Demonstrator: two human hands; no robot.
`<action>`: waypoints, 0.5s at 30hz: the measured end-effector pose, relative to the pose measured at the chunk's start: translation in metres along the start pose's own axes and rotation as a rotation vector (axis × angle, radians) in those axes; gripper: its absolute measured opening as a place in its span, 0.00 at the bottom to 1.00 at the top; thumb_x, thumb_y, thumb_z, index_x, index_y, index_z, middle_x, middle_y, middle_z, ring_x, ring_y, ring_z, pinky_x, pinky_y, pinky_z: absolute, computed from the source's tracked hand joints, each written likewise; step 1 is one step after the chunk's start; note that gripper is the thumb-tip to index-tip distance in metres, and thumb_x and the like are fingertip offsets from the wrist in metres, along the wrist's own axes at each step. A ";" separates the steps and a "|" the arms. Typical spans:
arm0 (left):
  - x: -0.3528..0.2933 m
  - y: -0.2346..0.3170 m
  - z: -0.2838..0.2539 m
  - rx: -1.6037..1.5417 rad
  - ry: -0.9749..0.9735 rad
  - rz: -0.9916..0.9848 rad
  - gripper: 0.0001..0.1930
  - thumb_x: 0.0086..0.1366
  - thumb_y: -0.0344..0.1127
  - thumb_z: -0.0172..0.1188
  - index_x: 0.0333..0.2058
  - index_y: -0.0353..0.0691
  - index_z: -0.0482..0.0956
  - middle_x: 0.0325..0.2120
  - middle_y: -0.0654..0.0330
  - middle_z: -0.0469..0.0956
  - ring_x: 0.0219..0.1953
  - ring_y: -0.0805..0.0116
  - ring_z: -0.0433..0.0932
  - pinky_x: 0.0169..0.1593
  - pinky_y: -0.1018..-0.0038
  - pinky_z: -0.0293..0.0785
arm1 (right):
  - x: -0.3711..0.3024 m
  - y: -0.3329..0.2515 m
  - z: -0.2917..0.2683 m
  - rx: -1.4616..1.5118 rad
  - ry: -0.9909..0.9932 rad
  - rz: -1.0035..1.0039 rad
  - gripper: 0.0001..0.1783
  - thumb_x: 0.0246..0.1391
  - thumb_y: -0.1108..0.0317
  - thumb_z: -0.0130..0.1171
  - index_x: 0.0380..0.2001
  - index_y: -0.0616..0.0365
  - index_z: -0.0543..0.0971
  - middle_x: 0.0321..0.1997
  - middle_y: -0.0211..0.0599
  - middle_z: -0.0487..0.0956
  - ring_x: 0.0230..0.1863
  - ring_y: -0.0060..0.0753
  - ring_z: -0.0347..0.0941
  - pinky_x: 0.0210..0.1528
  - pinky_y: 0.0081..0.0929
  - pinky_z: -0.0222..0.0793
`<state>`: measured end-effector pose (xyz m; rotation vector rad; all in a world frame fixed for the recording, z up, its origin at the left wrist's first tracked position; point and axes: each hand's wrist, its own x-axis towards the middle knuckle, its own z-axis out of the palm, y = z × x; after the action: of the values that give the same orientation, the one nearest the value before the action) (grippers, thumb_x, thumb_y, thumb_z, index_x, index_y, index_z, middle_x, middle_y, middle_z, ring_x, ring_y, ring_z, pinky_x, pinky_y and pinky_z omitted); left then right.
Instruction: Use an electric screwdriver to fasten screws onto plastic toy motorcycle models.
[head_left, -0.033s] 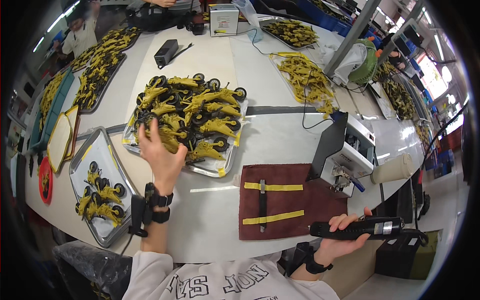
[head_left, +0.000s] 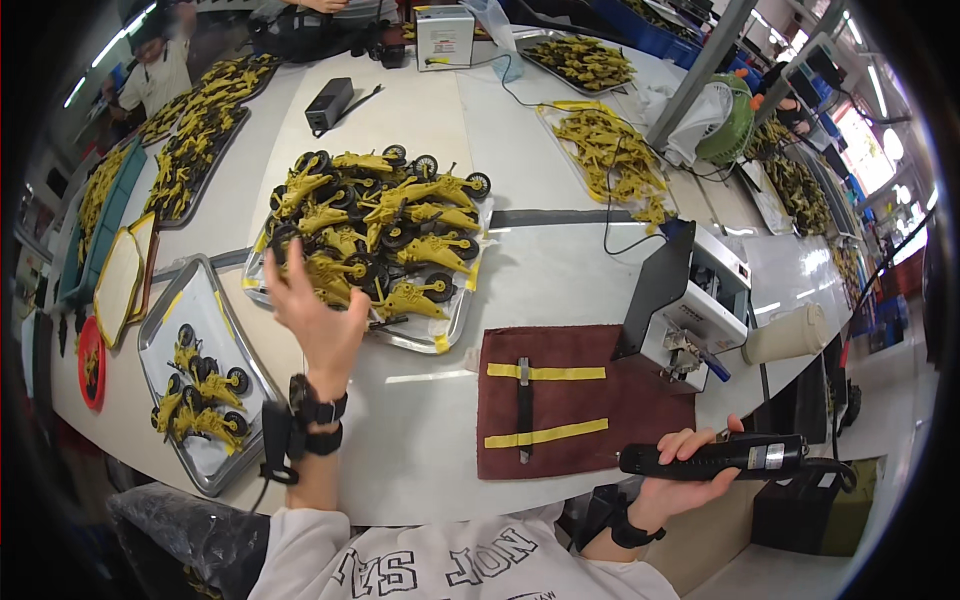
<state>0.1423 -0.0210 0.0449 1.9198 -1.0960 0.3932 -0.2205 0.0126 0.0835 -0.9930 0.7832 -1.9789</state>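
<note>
My left hand [head_left: 322,318] is over the near left edge of a metal tray [head_left: 455,325], its fingers spread and nothing held. Yellow toy motorcycles [head_left: 425,215] with black wheels are heaped in that tray, and my fingertips are beside the nearest ones; whether they touch is hard to tell. My right hand [head_left: 690,470] is wrapped round a black corded electric screwdriver [head_left: 720,457], held level with its tip pointing left. The tip is close to the maroon cloth mat [head_left: 560,400], which carries two yellow strips and a dark bar [head_left: 525,410] across them.
A second tray [head_left: 205,275] at left holds several toy motorcycles [head_left: 205,390]. Right of the mat stands a white and black machine [head_left: 690,310], beside a lidded cup [head_left: 790,335]. Further back are a black power adapter [head_left: 332,104] and yellow parts [head_left: 605,150]. A red basin [head_left: 91,362] sits far left.
My left hand has shifted slightly left and toward me, still spread. The right hand and the screwdriver have not visibly moved.
</note>
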 end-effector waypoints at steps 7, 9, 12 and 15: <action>-0.083 0.092 -0.007 -0.709 -0.965 0.484 0.38 0.42 0.36 0.63 0.56 0.42 0.63 0.61 0.46 0.51 0.62 0.47 0.51 0.61 0.55 0.48 | 0.005 0.011 0.001 0.048 -0.040 0.041 0.35 0.55 0.41 0.43 0.54 0.58 0.57 0.18 0.35 0.66 0.14 0.29 0.61 0.21 0.26 0.60; -0.108 0.088 0.007 -0.587 -1.035 0.547 0.37 0.43 0.40 0.63 0.56 0.45 0.64 0.62 0.48 0.50 0.62 0.47 0.50 0.61 0.52 0.45 | 0.005 0.008 -0.001 0.000 -0.123 0.025 0.36 0.54 0.39 0.43 0.54 0.58 0.57 0.18 0.35 0.67 0.14 0.29 0.61 0.22 0.27 0.59; -0.117 0.088 0.019 -0.415 -1.069 0.680 0.37 0.46 0.48 0.62 0.57 0.47 0.63 0.63 0.54 0.50 0.63 0.48 0.47 0.62 0.49 0.39 | 0.006 0.006 -0.006 -0.033 -0.102 0.008 0.37 0.53 0.38 0.44 0.54 0.58 0.58 0.18 0.34 0.66 0.14 0.29 0.61 0.21 0.26 0.59; -0.124 0.088 0.023 -0.478 -1.082 0.643 0.39 0.46 0.47 0.62 0.58 0.46 0.60 0.63 0.54 0.49 0.64 0.50 0.46 0.62 0.48 0.37 | 0.006 0.007 -0.011 -0.043 -0.080 0.044 0.37 0.53 0.38 0.44 0.54 0.58 0.58 0.18 0.34 0.67 0.14 0.29 0.62 0.22 0.26 0.59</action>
<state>-0.0026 0.0065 0.0002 1.2435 -2.2570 -0.6321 -0.2290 0.0060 0.0747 -1.0643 0.7994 -1.8804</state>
